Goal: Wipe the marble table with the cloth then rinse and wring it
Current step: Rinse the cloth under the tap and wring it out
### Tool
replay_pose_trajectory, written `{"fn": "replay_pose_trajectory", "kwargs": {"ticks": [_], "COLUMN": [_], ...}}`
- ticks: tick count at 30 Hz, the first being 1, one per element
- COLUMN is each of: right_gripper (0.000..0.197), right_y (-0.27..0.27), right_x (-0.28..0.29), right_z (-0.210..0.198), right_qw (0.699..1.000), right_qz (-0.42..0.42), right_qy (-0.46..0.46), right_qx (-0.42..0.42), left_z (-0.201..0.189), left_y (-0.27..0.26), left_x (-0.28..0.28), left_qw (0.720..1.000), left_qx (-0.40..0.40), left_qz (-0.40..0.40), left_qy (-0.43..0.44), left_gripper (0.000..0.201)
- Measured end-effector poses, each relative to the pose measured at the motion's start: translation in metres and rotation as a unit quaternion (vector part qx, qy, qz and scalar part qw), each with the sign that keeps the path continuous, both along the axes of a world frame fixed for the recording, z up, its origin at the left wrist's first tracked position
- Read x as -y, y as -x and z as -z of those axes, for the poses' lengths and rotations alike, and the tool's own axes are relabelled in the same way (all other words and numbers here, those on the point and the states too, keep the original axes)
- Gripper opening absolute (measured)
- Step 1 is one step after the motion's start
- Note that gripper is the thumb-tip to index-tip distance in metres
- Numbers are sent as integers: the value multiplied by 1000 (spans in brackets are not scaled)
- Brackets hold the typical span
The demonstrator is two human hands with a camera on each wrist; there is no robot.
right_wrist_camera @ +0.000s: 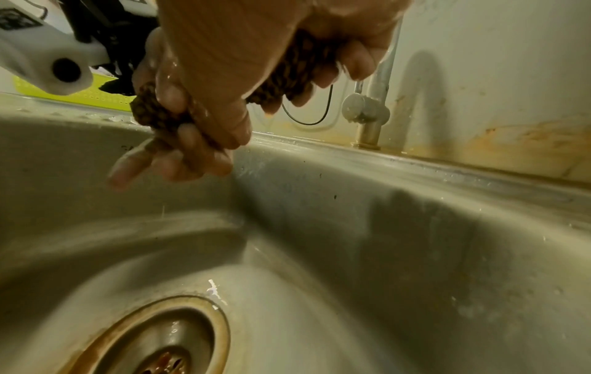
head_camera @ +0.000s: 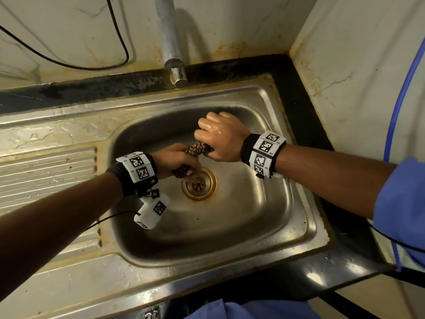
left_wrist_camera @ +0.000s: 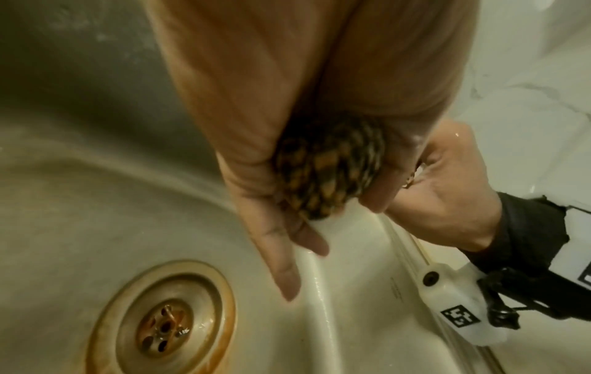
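A brown patterned cloth (head_camera: 198, 149) is twisted into a tight rope over the steel sink (head_camera: 271, 210), just above the drain (head_camera: 198, 184). My left hand (head_camera: 174, 161) grips its lower end and my right hand (head_camera: 218, 139) grips its upper end, both wet. In the left wrist view the cloth (left_wrist_camera: 326, 172) bulges from my left fist (left_wrist_camera: 255, 141), and my right hand (left_wrist_camera: 447, 192) shows behind it. In the right wrist view my right hand (right_wrist_camera: 281, 43) holds the cloth (right_wrist_camera: 288, 83), with my left hand's fingers (right_wrist_camera: 188, 151) curled round its other end. Most of the cloth is hidden inside both fists.
The tap (head_camera: 171, 42) stands at the back of the sink, with no water running from it. A ribbed draining board (head_camera: 46, 176) lies left of the basin. A black cable (head_camera: 69, 63) hangs on the marble wall, and a blue hose (head_camera: 404, 95) runs down the right.
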State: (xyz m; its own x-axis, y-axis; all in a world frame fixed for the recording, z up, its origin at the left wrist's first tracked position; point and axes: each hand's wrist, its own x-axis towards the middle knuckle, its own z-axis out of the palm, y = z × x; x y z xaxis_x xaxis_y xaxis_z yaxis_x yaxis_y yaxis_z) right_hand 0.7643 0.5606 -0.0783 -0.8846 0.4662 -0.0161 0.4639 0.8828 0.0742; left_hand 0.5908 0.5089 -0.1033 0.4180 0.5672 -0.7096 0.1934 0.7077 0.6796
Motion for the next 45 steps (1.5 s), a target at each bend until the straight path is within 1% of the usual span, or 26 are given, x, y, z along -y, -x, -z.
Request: {"fn": "replay_pose_trajectory", "kwargs": {"ticks": [4,6,8,9,11,12,14,15,17,18,20,22,23,25,28,31,32,34,36,37,38,39,40,43,44,45], "right_gripper": [32,27,23,21,25,26,24,23,25,28,33,35,35,41,46,46,46,44,40,38,37,35,33,31,29,29], "right_y": [5,6,9,12,18,19,19,18,15,13,7,5,3,2,2,3,3,3,2,1,0,0,2,8,10,11], "right_x": [-6,-9,-10,-8,-3,0,3,4,11,14,25,37,41,50,56,60,62,65,67,67,65,62,59,48,45,42], "right_z": [-4,-4,-3,-5,-2,2,12,17,25,28,34,38,40,39,37,34,34,35,36,35,33,31,27,19,18,18], "right_qw": [996,991,983,980,977,975,944,910,808,745,589,424,355,246,168,117,112,115,137,163,210,277,366,700,781,837], "right_qz": [-47,-47,-34,-23,19,57,168,225,312,347,411,418,398,330,248,206,198,192,211,235,266,304,342,371,346,317], "right_qy": [-5,-12,-16,-11,32,82,234,325,499,569,688,791,831,889,919,930,931,933,931,925,914,892,853,610,520,442], "right_qx": [81,128,178,197,208,200,160,126,33,-20,-99,-139,-160,-202,-256,-281,-286,-283,-266,-251,-224,-188,-146,-16,22,50], "left_z": [-4,-2,4,5,3,3,5,8,12,15,20,24,25,24,23,19,18,13,13,14,14,14,11,4,2,0], "left_y": [-9,-12,-18,-21,-26,-28,-29,-27,-22,-19,-15,-9,-9,-7,-8,-9,-9,-10,-8,-7,-5,-4,-5,-13,-16,-19], "left_x": [0,-4,-11,-14,-19,-21,-24,-26,-27,-29,-30,-29,-30,-27,-29,-29,-28,-27,-23,-20,-18,-15,-11,-2,0,2], "left_qw": [998,995,964,925,797,743,678,655,637,632,627,629,630,642,638,646,647,648,644,647,650,654,658,657,669,686], "left_qx": [4,-86,-243,-336,-494,-530,-553,-556,-539,-527,-491,-456,-438,-386,-336,-315,-312,-310,-322,-329,-342,-360,-389,-501,-521,-532], "left_qz": [15,46,91,129,237,283,347,368,391,393,392,373,357,317,263,244,240,245,257,257,257,268,290,340,338,328], "left_qy": [62,31,-55,-119,-253,-294,-339,-356,-388,-410,-460,-508,-532,-581,-641,-651,-653,-652,-645,-637,-628,-608,-576,-450,-408,-372], "left_gripper": [22,18,15,17,18,18,20,22,24,24,25,22,20,12,9,24,24,21,13,8,7,7,9,21,23,24]}}
